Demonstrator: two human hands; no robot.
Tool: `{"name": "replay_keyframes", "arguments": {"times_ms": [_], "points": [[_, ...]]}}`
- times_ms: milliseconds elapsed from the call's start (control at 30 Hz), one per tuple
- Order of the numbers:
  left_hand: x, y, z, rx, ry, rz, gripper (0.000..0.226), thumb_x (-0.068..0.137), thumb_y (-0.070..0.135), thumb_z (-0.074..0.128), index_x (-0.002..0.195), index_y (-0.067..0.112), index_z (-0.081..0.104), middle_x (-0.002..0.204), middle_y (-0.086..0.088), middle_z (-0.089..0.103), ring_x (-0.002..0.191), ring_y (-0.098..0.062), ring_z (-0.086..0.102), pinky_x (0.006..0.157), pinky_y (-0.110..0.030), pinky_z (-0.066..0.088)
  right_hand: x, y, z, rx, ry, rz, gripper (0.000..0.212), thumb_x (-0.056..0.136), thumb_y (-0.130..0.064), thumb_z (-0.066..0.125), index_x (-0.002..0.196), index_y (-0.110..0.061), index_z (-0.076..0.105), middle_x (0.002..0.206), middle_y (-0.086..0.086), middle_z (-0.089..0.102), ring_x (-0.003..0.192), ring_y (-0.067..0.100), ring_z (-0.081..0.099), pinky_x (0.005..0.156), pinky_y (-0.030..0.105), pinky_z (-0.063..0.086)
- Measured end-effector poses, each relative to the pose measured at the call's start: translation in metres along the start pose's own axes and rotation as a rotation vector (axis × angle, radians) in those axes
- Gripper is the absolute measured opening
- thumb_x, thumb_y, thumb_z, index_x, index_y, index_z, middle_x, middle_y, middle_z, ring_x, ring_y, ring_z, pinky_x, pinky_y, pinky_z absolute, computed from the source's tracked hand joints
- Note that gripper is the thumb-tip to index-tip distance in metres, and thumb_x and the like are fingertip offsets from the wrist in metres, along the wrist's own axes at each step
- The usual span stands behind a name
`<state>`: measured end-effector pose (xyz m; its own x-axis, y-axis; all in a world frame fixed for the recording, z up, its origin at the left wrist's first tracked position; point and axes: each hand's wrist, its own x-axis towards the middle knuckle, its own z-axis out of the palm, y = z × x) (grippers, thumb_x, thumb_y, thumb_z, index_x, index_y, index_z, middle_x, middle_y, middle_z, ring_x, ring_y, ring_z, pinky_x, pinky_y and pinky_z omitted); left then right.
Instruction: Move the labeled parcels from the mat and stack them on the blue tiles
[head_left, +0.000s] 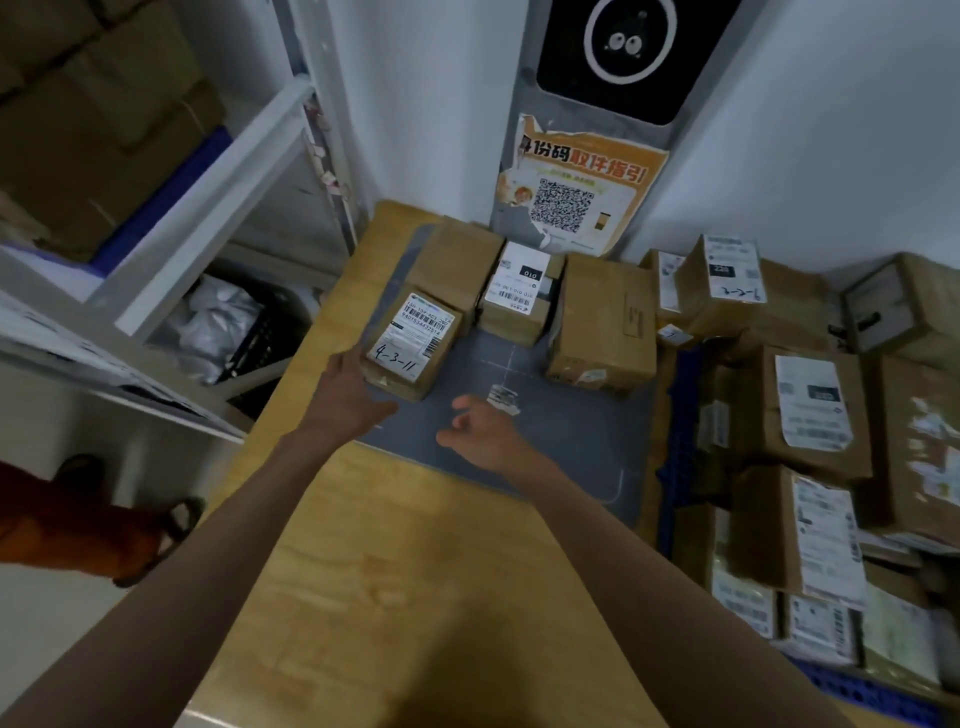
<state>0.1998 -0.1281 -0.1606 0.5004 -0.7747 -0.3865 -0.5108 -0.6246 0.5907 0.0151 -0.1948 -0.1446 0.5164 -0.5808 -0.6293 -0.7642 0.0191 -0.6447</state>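
Observation:
A grey mat (561, 447) lies on a wooden table (395, 561). Several cardboard parcels stand along the mat's far side. The nearest, at the left, is a small parcel (410, 343) with a white label marked "4-3-11". Behind it are a plain parcel (457, 260), a parcel with a white "010" label (517, 293) and a larger brown parcel (602, 322). My left hand (345, 389) lies against the left side of the 4-3-11 parcel, fingers straight. My right hand (480, 428) hovers over the mat just right of that parcel, fingers loosely curled, holding nothing. Blue tiles (675, 415) show right of the table.
A stack of labeled parcels (810, 415) covers the blue tiles on the right. A white shelf rack (208, 208) with boxes and bags stands left. A scanner post with a QR poster (576, 192) rises behind the mat. An orange-clad leg (78, 525) is at lower left.

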Motion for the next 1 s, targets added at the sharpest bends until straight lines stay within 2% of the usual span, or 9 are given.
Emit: {"name": "replay_keyframes", "arguments": {"times_ms": [100, 167, 233, 300, 400, 567, 667, 833, 1000], "points": [[0.020, 0.002, 0.003, -0.016, -0.040, 0.017, 0.098, 0.077, 0.015, 0.078, 0.154, 0.010, 0.017, 0.152, -0.014, 0.029, 0.142, -0.028, 0.026, 0.112, -0.035, 0.027, 0.024, -0.003, 0.002, 0.073, -0.034, 0.031, 0.070, 0.095, -0.021, 0.060, 0.153, -0.010, 0.022, 0.151, 0.009, 0.039, 0.133, 0.024, 0.045, 0.091, 0.026, 0.037], [0.026, 0.004, 0.008, -0.105, -0.027, 0.033, 0.088, 0.076, 0.008, 0.075, 0.149, 0.008, 0.027, 0.141, -0.014, 0.043, 0.133, -0.030, 0.040, 0.106, -0.041, 0.038, 0.036, -0.004, 0.000, 0.197, -0.025, 0.045, 0.077, 0.094, -0.016, 0.062, 0.155, -0.011, 0.016, 0.156, 0.008, 0.030, 0.137, 0.026, 0.041, 0.099, 0.032, 0.043], [0.025, 0.006, 0.017, -0.157, -0.017, 0.029, 0.067, 0.077, 0.004, 0.068, 0.138, 0.007, 0.040, 0.126, -0.012, 0.053, 0.120, -0.031, 0.052, 0.090, -0.044, 0.049, 0.046, -0.002, -0.002, 0.308, 0.005, 0.045, 0.077, 0.090, -0.011, 0.067, 0.153, -0.014, 0.023, 0.151, 0.003, 0.036, 0.133, 0.027, 0.045, 0.104, 0.041, 0.045], [0.018, 0.007, 0.032, -0.134, -0.043, 0.038, 0.046, 0.079, 0.001, 0.062, 0.122, 0.006, 0.048, 0.116, -0.009, 0.055, 0.112, -0.028, 0.056, 0.079, -0.038, 0.049, 0.052, 0.003, -0.004, 0.375, 0.077, 0.017, 0.059, 0.084, -0.009, 0.072, 0.135, -0.018, 0.043, 0.125, -0.007, 0.054, 0.116, 0.021, 0.054, 0.095, 0.040, 0.051], [0.003, 0.010, 0.059, -0.175, -0.133, 0.086, 0.054, 0.077, -0.004, 0.057, 0.129, 0.007, 0.047, 0.122, -0.011, 0.051, 0.111, -0.025, 0.055, 0.082, -0.035, 0.048, 0.057, 0.013, -0.006, 0.372, 0.264, -0.028, 0.051, 0.074, -0.010, 0.081, 0.117, -0.015, 0.053, 0.116, 0.000, 0.060, 0.115, 0.022, 0.055, 0.087, 0.034, 0.051], [-0.027, 0.014, 0.095, -0.280, -0.180, 0.161, 0.050, 0.077, -0.011, 0.054, 0.120, 0.015, 0.052, 0.116, -0.003, 0.053, 0.110, -0.022, 0.057, 0.072, -0.008, 0.041, 0.052, 0.035, -0.007, 0.155, 0.351, -0.026, 0.094, 0.070, -0.028, 0.085, 0.142, -0.010, 0.028, 0.134, 0.009, 0.030, 0.117, 0.015, 0.034, 0.098, 0.034, 0.041], [-0.027, 0.011, 0.084, -0.176, -0.081, 0.195, 0.045, 0.078, -0.001, 0.066, 0.121, 0.008, 0.056, 0.113, -0.007, 0.053, 0.108, -0.026, 0.056, 0.082, -0.023, 0.041, 0.048, 0.039, -0.010, 0.132, 0.328, -0.027, 0.101, 0.066, -0.031, 0.087, 0.143, -0.016, 0.023, 0.136, 0.008, 0.033, 0.106, 0.011, 0.034, 0.096, 0.037, 0.043], [-0.018, 0.003, 0.052, -0.186, 0.168, 0.028, 0.071, 0.072, 0.007, 0.080, 0.130, 0.004, 0.039, 0.136, -0.012, 0.040, 0.117, -0.027, 0.049, 0.082, -0.031, 0.040, 0.027, 0.049, -0.015, 0.107, 0.304, -0.007, 0.099, 0.068, -0.033, 0.087, 0.141, -0.015, 0.022, 0.127, 0.007, 0.052, 0.115, 0.026, 0.055, 0.081, 0.037, 0.050], [-0.028, 0.010, 0.053, -0.186, -0.097, 0.116, 0.090, 0.073, 0.008, 0.082, 0.147, 0.009, 0.031, 0.140, -0.008, 0.045, 0.129, -0.026, 0.044, 0.093, -0.034, 0.041, -0.013, 0.075, -0.019, 0.050, 0.272, 0.000, 0.101, 0.071, -0.032, 0.086, 0.145, -0.016, 0.020, 0.127, 0.004, 0.054, 0.114, 0.024, 0.056, 0.074, 0.028, 0.045]]}}
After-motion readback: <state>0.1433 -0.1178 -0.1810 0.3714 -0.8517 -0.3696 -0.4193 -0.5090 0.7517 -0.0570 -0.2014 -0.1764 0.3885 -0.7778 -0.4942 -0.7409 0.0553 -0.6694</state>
